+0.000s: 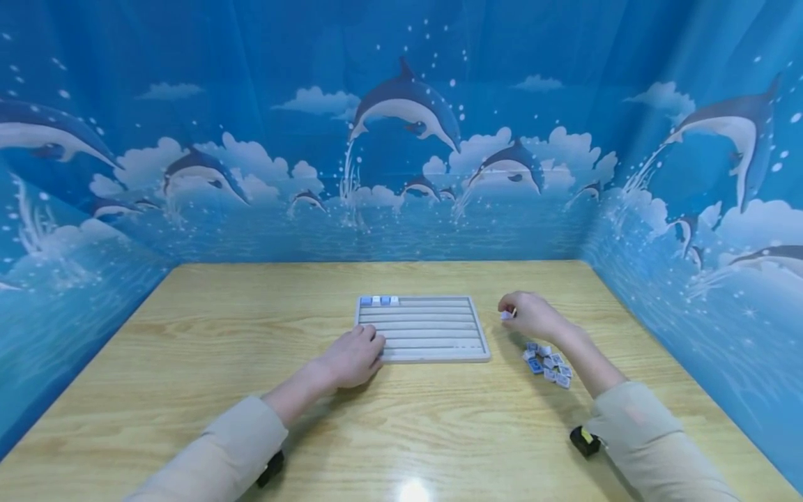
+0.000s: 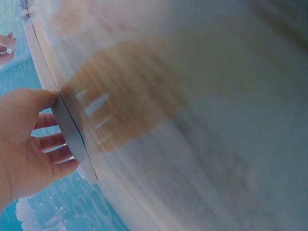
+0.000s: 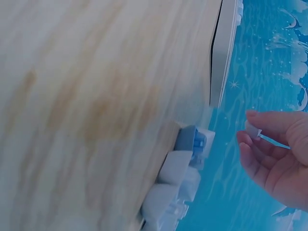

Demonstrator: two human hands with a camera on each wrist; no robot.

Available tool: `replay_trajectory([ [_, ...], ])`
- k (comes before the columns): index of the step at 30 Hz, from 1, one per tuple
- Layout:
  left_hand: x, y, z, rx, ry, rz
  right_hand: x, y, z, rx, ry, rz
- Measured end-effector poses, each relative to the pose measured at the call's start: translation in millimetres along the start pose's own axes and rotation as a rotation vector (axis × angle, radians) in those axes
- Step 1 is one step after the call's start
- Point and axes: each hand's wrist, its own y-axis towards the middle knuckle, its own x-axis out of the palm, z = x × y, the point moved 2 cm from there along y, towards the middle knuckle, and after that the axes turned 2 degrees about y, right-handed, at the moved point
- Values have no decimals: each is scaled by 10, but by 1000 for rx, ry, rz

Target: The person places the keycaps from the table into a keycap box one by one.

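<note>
A pale grey ridged tray (image 1: 426, 325) lies on the table, with several blue and white keycaps (image 1: 380, 301) lined up at the left end of its far row. My left hand (image 1: 354, 357) holds the tray's near left corner, the thumb and fingers along its edge in the left wrist view. To the right of the tray, my right hand (image 1: 536, 317) pinches one white keycap (image 3: 252, 130) between thumb and fingertips, above the table. Below that hand is a loose pile of white and blue keycaps (image 1: 549, 362), lying at mixed angles.
The wooden table (image 1: 251, 300) carries all of this. A blue curtain (image 1: 282, 230) printed with dolphins closes off the back and both sides. Dark wrist straps show under both sleeves, the right one a black band (image 1: 585, 442) with a yellow patch.
</note>
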Motion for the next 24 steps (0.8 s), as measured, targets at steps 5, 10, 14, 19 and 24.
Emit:
replay_trajectory([
  [5,8,5,-4,1,5,4,29,33,-45,-27,-4,15],
  [10,17,9,-9,4,8,10,38,76,-123,-67,-21,1],
  [14,18,12,-9,4,8,9,58,129,-176,-103,-23,-1],
  [19,15,19,-5,-5,5,-2,99,187,-245,-152,-16,1],
  [24,19,21,-5,-12,3,-4,130,284,-324,-178,12,-36],
])
